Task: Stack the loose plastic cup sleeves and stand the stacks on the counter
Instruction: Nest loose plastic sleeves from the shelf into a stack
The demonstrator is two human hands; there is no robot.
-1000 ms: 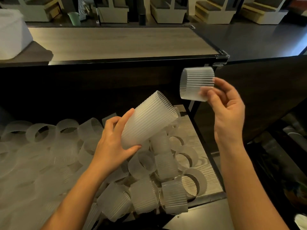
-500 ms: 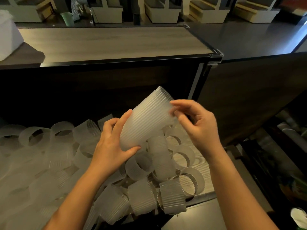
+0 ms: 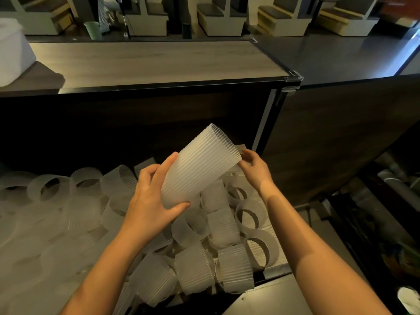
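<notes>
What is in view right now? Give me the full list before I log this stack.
sleeve stack: one, frosted white, tilted above the pile
loose sleeves: many, uncounted, frosted white, heaped on the lower shelf
counter: one, pale wood top, behind the pile
tub: one, white, far left at counter level
cup: one, pale green, beyond the counter
benches: several, cream with dark seats, background
left hand: grips the stack's narrow end
right hand: fingers at the stack's wide rim, grip unclear
</notes>
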